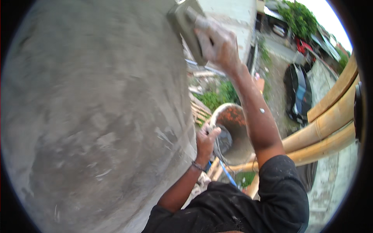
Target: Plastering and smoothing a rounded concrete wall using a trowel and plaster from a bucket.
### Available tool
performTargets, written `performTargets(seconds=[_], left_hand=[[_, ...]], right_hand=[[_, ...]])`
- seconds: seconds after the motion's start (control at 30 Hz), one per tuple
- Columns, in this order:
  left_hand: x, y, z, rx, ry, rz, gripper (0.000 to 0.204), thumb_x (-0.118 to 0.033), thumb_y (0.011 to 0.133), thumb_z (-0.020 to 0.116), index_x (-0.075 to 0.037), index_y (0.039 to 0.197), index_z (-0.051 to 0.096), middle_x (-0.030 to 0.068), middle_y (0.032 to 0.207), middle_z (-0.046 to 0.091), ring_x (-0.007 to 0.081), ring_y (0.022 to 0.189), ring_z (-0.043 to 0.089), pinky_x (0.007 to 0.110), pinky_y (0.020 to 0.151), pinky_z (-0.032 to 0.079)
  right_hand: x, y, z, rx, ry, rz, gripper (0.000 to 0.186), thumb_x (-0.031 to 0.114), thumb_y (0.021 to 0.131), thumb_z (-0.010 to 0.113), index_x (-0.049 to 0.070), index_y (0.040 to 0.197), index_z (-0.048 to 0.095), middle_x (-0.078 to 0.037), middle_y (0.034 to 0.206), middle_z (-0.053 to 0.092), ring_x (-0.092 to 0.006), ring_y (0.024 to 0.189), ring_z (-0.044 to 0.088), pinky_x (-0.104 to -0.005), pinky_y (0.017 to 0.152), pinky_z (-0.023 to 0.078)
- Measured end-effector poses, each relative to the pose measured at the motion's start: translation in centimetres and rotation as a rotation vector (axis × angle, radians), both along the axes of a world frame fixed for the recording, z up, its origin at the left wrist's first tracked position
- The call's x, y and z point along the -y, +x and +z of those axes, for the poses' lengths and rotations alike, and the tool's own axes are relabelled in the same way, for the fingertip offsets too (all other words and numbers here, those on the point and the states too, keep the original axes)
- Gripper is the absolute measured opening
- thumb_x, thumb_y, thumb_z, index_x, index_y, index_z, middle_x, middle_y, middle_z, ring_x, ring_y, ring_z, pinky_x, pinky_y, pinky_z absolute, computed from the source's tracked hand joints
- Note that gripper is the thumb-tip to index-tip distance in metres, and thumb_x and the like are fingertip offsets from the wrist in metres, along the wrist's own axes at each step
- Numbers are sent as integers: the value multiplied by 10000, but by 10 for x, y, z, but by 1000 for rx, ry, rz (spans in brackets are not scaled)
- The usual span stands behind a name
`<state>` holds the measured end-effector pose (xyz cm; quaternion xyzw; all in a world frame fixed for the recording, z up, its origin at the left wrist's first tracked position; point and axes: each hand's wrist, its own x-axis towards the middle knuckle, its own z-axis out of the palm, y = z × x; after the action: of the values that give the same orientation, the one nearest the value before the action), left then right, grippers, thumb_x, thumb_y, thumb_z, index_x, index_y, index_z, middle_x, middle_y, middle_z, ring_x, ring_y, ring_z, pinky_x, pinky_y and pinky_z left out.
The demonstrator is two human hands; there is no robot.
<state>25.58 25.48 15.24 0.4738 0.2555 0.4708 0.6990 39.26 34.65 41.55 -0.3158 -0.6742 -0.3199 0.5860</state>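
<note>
Head view shows the right hand (219, 44) with its grip closed around the handle of a grey float (183, 28), which is at the upper right edge of the wall (105, 85). The left hand (205, 143) is curled beside a round bucket (241, 143); whether it holds something, I cannot tell. Grey coat already covers most of the visible wall; pale patches and scratches lower down suggest that some smoothing is left.

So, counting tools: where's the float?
The float is at top centre of the head view, in the right hand, at the edge of the wall.
</note>
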Motion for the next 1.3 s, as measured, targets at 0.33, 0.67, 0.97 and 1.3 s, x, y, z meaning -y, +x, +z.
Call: performTargets(seconds=[0.33, 0.67, 0.97, 1.3], left_hand=[[-15, 8, -39, -66, -117, 56, 300, 35, 840, 653, 15, 1139, 674, -83, 846, 531, 14, 710, 431, 180, 640, 377], [3, -11, -21, -219, 49, 15, 168, 15, 803, 695, 23, 969, 668, -34, 1022, 613, 37, 809, 467, 202, 714, 412], [37, -21, -3, -91, -1, 132, 369, -1, 842, 669, 52, 1207, 673, -13, 1025, 654, 53, 810, 510, 223, 731, 448], [94, -33, 33, -118, -38, 340, 333, -10, 886, 677, 45, 1213, 656, -29, 973, 605, 57, 848, 522, 222, 785, 447]], right_hand=[[133, 96, -131, -263, -1599, -240, 365, 312, 932, 591, -12, 1006, 741, -243, 933, 732, -344, 866, 722, -444, 789, 536], [141, 41, -338, 112, -1428, -321, 313, 334, 972, 596, 58, 896, 722, -187, 877, 730, -363, 772, 714, -477, 712, 574], [159, 39, -362, 267, -1653, -20, 436, 376, 956, 568, -6, 843, 745, -250, 822, 712, -424, 822, 708, -527, 761, 554], [143, 65, -369, 79, -2136, 709, 412, 336, 961, 591, -49, 1046, 713, -49, 872, 729, -165, 754, 610, -346, 722, 504]])
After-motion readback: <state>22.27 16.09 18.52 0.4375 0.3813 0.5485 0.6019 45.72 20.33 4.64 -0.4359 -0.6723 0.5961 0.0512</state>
